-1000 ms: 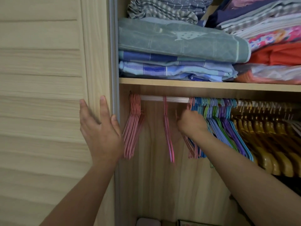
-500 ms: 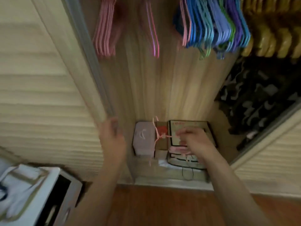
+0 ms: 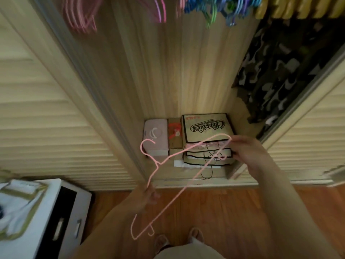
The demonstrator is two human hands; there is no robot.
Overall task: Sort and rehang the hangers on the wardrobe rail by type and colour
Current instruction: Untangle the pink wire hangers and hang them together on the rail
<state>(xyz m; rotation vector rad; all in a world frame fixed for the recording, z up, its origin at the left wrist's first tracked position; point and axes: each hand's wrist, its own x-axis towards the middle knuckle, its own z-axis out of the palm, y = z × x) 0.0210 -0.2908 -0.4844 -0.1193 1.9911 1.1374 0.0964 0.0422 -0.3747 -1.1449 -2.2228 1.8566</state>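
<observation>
Head view: you held a pink wire hanger (image 3: pixel 179 181) w/ both hands, low in front of the open wardrobe. Your right hand (image 3: pixel 248 152) pinched one shoulder end; left hand (image 3: pixel 149 193) gripped the other arm. Its hook pointed toward a pink case (image 3: pixel 155 136) beside a Classics box (image 3: pixel 206 128) on the wardrobe floor.

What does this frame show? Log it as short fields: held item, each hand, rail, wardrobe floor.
held item: pink wire hanger, off the rail, tilted
left hand: pinches one hanger arm
right hand: grips the hanger's far end
rail: pink hangers, blue and purple hangers, yellow hangers, blurred
wardrobe floor: Classics box, pink case
</observation>
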